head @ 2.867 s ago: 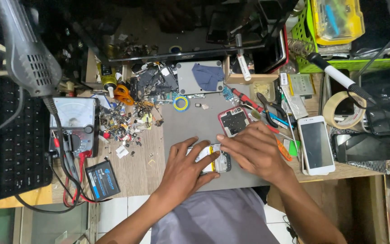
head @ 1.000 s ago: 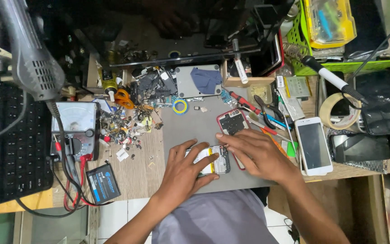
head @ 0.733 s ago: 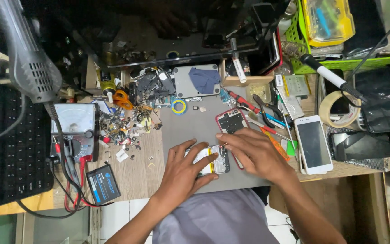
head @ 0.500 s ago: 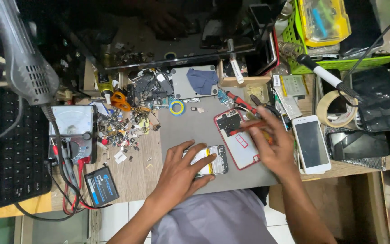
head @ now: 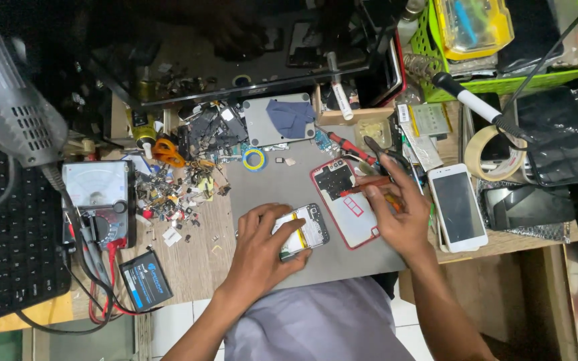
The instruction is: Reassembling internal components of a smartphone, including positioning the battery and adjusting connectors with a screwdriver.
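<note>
The left hand [head: 262,249] pins the opened phone [head: 304,232] flat on the grey mat [head: 282,187], long axis slanting up-right, while the right hand [head: 396,217], just right of it, has its grip closed on a red-handled tool [head: 364,185] over the red-rimmed back cover [head: 346,210].

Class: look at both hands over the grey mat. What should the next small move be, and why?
Probably bring the red-handled tool back to the opened phone. The left hand holds that phone down on the mat, while the right hand grips the tool over the red-rimmed back cover, away from the phone.
</note>
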